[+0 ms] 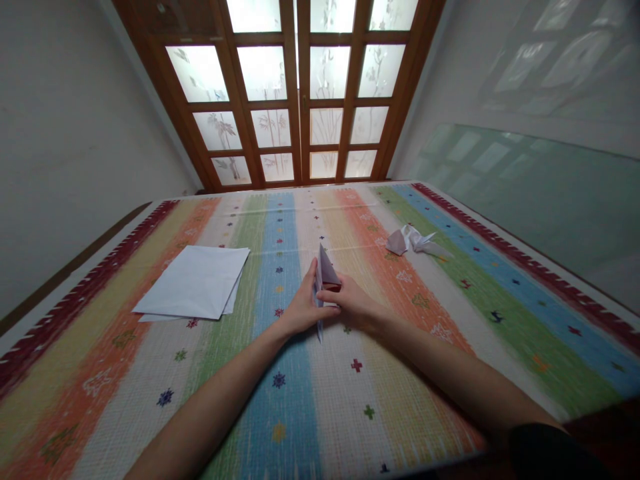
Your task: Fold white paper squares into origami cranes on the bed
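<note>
A folded sheet of white paper (pixel 327 270) stands on edge between my hands, over the middle of the table. Its upper part opens into a shaded triangular flap, and a narrow point sticks out below my fingers. My left hand (pixel 301 303) grips it from the left, thumb towards me and fingers behind the paper. From the right, my right hand (pixel 350 300) pinches the flap's lower edge, its fingers partly hidden by the paper. Both hands are closed on this one piece, with the fingertips almost meeting.
A stack of white paper sheets (pixel 193 283) lies to the left. Folded paper figures (pixel 413 240) rest at the back right. A striped, patterned cloth (pixel 260 427) covers the table. Behind it stand wooden doors with glass panes (pixel 299 100); a glass panel (pixel 525 207) leans at the right wall.
</note>
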### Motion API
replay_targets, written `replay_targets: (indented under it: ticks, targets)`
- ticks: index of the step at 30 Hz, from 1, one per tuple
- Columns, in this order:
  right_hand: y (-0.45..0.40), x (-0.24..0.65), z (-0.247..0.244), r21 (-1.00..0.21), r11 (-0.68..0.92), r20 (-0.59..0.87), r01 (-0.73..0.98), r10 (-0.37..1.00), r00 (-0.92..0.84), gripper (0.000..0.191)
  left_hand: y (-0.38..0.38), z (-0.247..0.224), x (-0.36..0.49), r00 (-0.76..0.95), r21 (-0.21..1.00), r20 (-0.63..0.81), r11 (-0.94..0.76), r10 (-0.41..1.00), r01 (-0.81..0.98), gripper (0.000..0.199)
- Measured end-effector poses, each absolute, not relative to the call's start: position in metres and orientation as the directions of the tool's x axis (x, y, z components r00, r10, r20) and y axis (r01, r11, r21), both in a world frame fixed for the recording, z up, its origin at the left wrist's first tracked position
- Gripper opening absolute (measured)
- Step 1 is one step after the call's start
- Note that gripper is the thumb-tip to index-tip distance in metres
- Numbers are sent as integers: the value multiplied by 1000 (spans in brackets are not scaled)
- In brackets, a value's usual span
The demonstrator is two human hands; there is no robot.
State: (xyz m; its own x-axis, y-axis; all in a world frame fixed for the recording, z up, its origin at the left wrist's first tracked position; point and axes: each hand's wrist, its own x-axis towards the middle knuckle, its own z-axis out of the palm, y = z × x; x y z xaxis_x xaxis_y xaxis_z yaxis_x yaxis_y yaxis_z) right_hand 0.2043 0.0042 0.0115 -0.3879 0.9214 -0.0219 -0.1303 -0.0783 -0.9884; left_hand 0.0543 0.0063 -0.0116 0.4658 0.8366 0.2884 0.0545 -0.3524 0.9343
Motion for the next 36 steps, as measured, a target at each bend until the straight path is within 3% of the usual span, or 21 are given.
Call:
replay_targets:
  ticks: [12,17,22,29,36]
  targets:
    - [10,217,12,-994,-21,28,-110,904,-426,35,12,-10,42,463,966,195,-250,865,60,97]
    - [13,218,10,-978,194,164,74,941,-296,44,18,-14,37,451,953,191,-275,872,129,88]
    - [10,221,12,-842,394,285,369,905,-316,41,21,-8,30,466,902,237,-371,853,220,82]
    - [14,234,6,-677,552,332,487,820,-466,48,25,-3,11,644,623,209,-608,736,493,74]
    - [16,249,-6,-481,705,334,520,696,-635,48,19,3,3,764,359,20,-718,645,597,67]
